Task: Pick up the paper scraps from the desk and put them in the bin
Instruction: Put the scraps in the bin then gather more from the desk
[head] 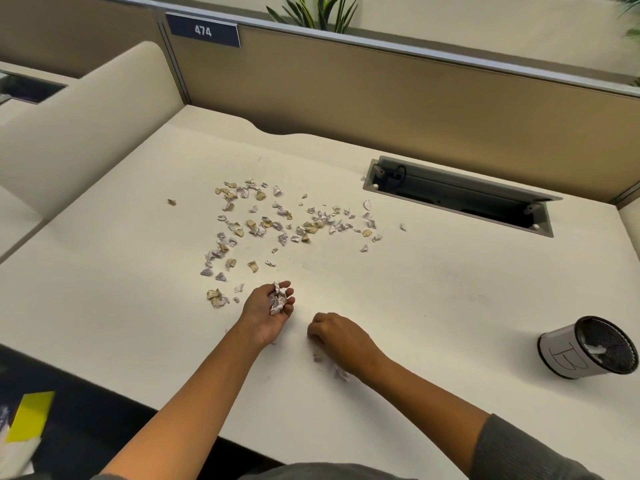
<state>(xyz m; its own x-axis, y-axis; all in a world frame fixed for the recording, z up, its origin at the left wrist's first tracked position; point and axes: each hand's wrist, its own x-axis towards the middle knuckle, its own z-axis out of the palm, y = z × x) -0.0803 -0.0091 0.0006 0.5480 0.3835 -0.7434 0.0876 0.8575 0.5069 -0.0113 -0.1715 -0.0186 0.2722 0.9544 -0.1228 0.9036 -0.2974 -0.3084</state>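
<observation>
Bright, even overhead light; soft faint shadows beneath both forearms. Sharp in the middle, wide-angle bending at edges, slight corner softness. No glare.

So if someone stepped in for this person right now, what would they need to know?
Left hand: palm up, grip curled round a wad of white paper scraps.
Right hand: knuckles up, fingers curled on the white desk, over a few scraps; whether it pinches one is hidden.
Black mesh bin: far right on the desk, tipped toward the camera, a few scraps inside.
Left: most white and tan loose scraps lie mid-desk; gather them, then empty both hands into the bin.
</observation>
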